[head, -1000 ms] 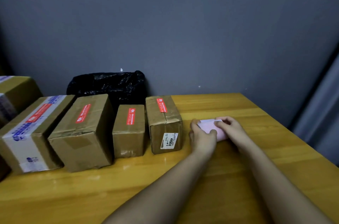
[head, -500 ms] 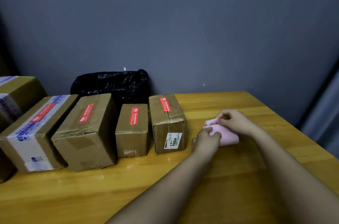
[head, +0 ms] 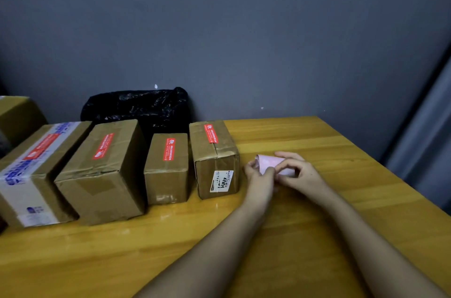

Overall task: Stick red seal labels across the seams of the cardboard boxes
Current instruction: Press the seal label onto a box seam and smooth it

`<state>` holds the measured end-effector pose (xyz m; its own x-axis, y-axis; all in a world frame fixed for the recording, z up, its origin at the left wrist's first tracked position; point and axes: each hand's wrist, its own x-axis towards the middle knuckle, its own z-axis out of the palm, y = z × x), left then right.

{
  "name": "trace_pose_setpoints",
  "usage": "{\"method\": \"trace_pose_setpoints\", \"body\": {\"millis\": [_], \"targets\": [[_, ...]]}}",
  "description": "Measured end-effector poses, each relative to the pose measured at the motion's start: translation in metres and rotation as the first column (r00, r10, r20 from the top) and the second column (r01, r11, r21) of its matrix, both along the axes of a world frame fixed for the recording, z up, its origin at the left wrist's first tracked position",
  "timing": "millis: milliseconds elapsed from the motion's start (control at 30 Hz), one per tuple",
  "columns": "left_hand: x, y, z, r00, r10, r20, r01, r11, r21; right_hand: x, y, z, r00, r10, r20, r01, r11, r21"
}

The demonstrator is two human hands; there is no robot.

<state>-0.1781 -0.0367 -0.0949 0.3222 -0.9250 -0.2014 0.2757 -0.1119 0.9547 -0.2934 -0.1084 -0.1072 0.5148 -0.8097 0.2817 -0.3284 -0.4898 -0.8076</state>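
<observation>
packing room | sealed cardboard boxes [head: 102, 170] | wooden table [head: 317, 236]

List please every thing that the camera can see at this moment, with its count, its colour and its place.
brown cardboard boxes: four in a row plus one partly cut off at the far left, brown, left half of the table
red rectangular seal labels: four, red, one on top of each box in the row
white printed shipping sticker: one, white, front face of the rightmost box
black crumpled plastic bag: one, black, behind the boxes against the wall
pink paper label roll: one, pale pink, on the table right of the boxes, between the hands
yellow wooden table: one, yellow-brown, under everything
grey wall: one, grey, behind
left hand: one, pinches the roll
right hand: one, holds the roll
</observation>
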Motion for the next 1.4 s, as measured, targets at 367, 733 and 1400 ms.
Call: {"method": "trace_pose_setpoints", "body": {"millis": [367, 733, 1400], "targets": [[0.003, 0.017, 0.002, 0.789, -0.192, 0.584, 0.084, 0.975, 0.208, -0.005, -0.002, -0.002, 0.980, -0.130, -0.149, 0.124, 0.991, -0.050], [0.004, 0.032, 0.004, 0.892, -0.171, 0.419, 0.125, 0.983, 0.136, 0.001, 0.008, 0.011, 0.839, -0.284, -0.465, 0.078, 0.907, -0.414], [0.005, 0.014, -0.013, 0.823, -0.142, -0.550, 0.099, 0.989, -0.107, -0.021, 0.040, 0.002, 0.979, -0.191, -0.067, 0.099, 0.739, -0.667]]}}
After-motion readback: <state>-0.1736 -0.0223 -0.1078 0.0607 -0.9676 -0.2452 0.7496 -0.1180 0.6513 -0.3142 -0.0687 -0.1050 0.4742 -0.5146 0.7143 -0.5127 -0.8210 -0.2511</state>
